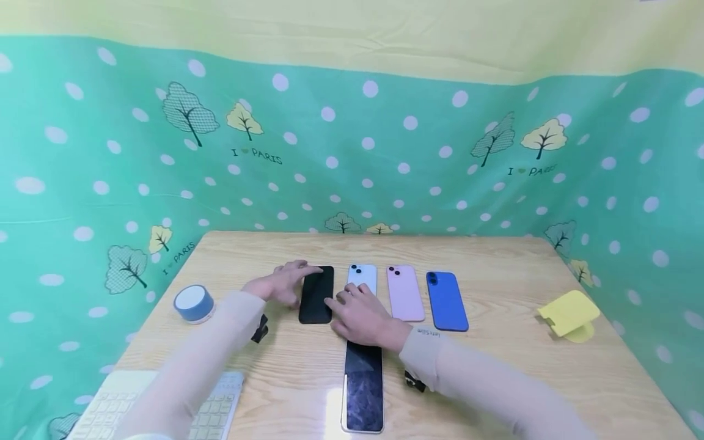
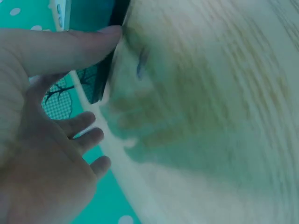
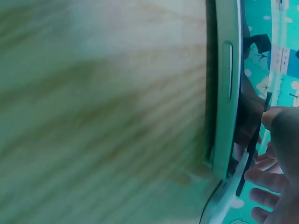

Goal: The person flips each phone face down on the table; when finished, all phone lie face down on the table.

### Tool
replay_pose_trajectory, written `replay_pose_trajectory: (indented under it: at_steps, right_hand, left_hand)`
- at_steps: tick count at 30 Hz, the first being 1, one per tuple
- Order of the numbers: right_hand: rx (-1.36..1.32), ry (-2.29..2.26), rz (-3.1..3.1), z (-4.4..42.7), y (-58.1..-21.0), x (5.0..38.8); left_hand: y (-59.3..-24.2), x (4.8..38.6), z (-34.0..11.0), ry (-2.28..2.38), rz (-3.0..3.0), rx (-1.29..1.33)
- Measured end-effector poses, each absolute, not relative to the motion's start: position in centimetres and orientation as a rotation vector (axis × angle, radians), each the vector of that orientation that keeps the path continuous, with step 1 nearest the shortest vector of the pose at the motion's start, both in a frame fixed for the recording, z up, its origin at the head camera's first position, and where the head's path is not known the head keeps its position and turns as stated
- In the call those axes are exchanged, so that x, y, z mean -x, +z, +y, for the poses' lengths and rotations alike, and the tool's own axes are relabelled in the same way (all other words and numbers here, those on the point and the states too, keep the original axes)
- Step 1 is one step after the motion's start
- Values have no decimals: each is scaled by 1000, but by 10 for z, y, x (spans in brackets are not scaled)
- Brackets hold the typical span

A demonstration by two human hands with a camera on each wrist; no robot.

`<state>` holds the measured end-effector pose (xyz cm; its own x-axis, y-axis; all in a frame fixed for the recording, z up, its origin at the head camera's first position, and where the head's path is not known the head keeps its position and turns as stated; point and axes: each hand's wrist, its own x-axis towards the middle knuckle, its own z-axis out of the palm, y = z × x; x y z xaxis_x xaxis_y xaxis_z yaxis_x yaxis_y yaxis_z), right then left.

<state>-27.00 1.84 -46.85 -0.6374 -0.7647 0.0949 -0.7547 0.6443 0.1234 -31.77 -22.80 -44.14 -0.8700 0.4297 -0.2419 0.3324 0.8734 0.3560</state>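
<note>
A black phone (image 1: 316, 294) lies flat on the table at the left end of a row of phones. My left hand (image 1: 280, 284) touches it, one finger reaching to its top end and the thumb (image 2: 105, 42) against its long left edge; the remaining fingers are spread loosely. At its lower right edge, fingertips of my right hand (image 1: 365, 315) touch it. That hand covers the lower part of a light blue phone (image 1: 368, 275). Nearer me lies a phone with a dark screen (image 1: 364, 391) and pale rim, its top end beneath my right hand.
Right of the light blue phone lie a pink phone (image 1: 406, 293) and a blue phone (image 1: 448, 301). A yellow folded stand (image 1: 572, 311) sits at the right. A roll of blue tape (image 1: 194, 304) and a white keyboard (image 1: 214, 415) are on the left. Patterned cloth (image 1: 352, 122) surrounds the table.
</note>
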Motion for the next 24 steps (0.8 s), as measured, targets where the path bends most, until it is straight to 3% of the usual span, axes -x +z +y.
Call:
replay_pose_trajectory:
  at_steps: [24]
  right_hand:
    - [-1279,-293,-2659,7,-470,274]
  left_hand:
    - [-445,323,-225,328,2718,-669]
